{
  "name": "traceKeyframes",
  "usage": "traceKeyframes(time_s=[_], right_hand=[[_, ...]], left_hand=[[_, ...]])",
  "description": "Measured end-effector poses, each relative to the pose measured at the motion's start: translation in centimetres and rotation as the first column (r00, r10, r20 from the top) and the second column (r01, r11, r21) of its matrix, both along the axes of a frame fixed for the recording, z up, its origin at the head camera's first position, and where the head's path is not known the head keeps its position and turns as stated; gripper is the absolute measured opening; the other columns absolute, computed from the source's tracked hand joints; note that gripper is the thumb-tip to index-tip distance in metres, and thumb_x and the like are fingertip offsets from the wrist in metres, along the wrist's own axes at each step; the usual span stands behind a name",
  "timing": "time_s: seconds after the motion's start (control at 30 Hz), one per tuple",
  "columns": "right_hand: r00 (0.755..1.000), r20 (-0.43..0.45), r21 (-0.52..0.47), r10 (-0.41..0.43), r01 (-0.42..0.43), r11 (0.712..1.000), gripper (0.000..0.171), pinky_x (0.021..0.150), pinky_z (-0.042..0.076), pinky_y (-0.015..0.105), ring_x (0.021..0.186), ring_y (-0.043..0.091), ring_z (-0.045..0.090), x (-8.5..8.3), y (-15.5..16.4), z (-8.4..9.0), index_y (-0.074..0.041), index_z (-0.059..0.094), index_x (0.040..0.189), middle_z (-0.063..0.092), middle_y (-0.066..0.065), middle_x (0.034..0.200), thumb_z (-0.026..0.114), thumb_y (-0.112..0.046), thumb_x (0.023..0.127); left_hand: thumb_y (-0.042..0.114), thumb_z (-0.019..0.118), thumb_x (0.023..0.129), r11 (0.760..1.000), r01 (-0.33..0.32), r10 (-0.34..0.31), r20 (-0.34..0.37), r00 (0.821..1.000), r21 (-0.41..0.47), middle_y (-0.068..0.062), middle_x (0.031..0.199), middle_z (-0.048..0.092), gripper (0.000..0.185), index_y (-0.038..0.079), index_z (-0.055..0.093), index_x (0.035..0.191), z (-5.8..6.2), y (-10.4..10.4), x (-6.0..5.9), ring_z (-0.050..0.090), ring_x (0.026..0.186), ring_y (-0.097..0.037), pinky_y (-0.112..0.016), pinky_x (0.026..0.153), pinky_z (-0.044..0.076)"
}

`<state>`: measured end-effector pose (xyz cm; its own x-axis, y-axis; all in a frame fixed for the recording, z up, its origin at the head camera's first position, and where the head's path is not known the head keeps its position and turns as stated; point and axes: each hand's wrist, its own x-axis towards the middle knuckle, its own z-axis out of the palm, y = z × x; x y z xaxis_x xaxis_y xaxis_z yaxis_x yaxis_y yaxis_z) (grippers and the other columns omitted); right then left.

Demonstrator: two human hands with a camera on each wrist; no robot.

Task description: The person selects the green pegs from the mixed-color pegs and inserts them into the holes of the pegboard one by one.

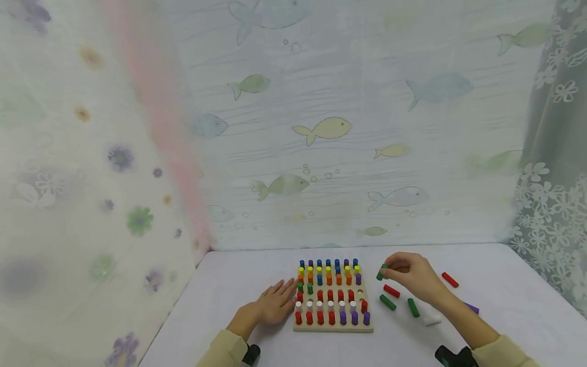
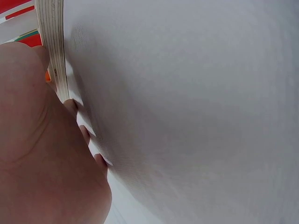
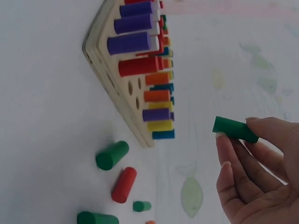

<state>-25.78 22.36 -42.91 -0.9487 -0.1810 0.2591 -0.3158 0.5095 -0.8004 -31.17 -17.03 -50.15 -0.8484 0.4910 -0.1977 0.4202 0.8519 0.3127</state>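
Head view: best done by carrying the green peg [image 1: 381, 272] over one of the bare holes near the right edge of the peg board [image 1: 333, 326], turning it upright and lowering it straight, not at a slant. Worth keeping the left hand [image 1: 276, 303] where it is, fingers laid nearly straight on the table [image 1: 495, 285] and touching the board's left edge, to stop any sliding. Right hand [image 1: 410, 278] raised just off the board's right edge, fingertips drawn narrowly together in a pinch on the green peg. Loose pegs lying on the table beside and under that hand: red [image 1: 391, 290], two green [image 1: 387, 302], another red [image 1: 450, 279] farther right, a white one [image 1: 430, 319] and a purple one partly hidden by the forearm.

Left wrist view: mostly palm [image 2: 42, 154] and bare table surface; fingertips [image 2: 99, 160] pressed flat against the table beside the layered wooden edge of the board [image 2: 52, 46]. Nothing held.

Right wrist view: peg [image 3: 235, 129] pinched between thumb and fingertips [image 3: 223, 140], lying crosswise, clear of the board [image 3: 117, 93] and apart from it. Several empty holes visible along the near side of the board. Below, loose green [image 3: 112, 155] and red [image 3: 124, 184] pegs on the table.
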Motion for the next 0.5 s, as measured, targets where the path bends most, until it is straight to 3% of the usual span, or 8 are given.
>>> traceKeyframes(time_s=[0.17,0.33,0.5], right_hand=[[1.000,0.012,-0.027,0.025,-0.024,0.999,0.019,0.079,0.057,0.021,0.086,0.021,0.073,-0.1,-1.1,-0.1,-0.004,0.071,0.104,0.074,0.002,0.094,0.075,-0.020,0.095],[0.999,0.025,-0.047,0.026,-0.025,0.999,0.018,0.077,0.060,0.025,0.089,0.029,0.073,-0.2,-2.2,-0.3,-0.005,0.071,0.104,0.074,0.003,0.094,0.075,-0.020,0.095],[0.999,0.014,-0.056,0.031,-0.030,0.998,0.019,0.076,0.059,0.026,0.089,0.029,0.073,-0.3,-3.2,-0.4,-0.005,0.071,0.103,0.074,0.002,0.094,0.076,-0.020,0.094]], left_hand=[[0.048,0.033,0.110,1.000,-0.001,0.001,0.003,1.000,-0.031,-0.004,0.170,0.025,0.062,0.018,0.026,0.164,1.3,0.3,0.7,0.019,0.156,-0.033,-0.060,0.123,0.018],[0.048,0.033,0.110,0.999,-0.005,0.005,0.006,1.000,-0.042,-0.003,0.170,0.024,0.062,0.019,0.025,0.164,1.1,0.3,0.6,0.018,0.157,-0.031,-0.058,0.124,0.017],[0.047,0.033,0.110,0.999,-0.001,0.001,0.004,1.000,-0.044,-0.004,0.170,0.024,0.062,0.017,0.025,0.164,1.3,0.4,0.7,0.018,0.157,-0.032,-0.058,0.124,0.017]])
